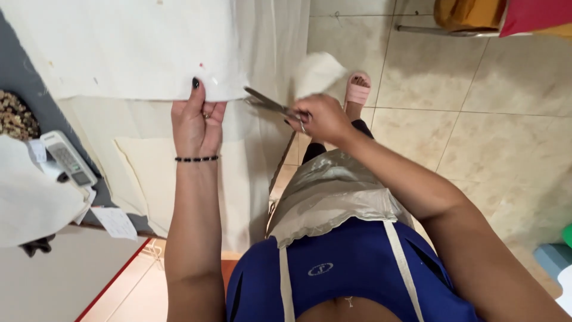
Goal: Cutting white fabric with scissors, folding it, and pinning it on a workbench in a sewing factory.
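Observation:
My left hand (pixel 198 121) pinches the near edge of a white sheet of fabric (pixel 131 48) that lies on the table, thumb on top. My right hand (pixel 319 117) grips a pair of metal scissors (pixel 268 102), their blades pointing left at the fabric's lower right corner, close to my left fingers. A loose piece of white cloth (pixel 319 73) shows blurred just above my right hand. A black bead bracelet (pixel 196 158) circles my left wrist.
More cream cloth (pixel 250 173) hangs over the table edge. A white handheld remote (pixel 67 158) and paper slips (pixel 116 222) lie at the left. Tiled floor (pixel 476 119) spreads on the right, with my sandalled foot (pixel 358 89).

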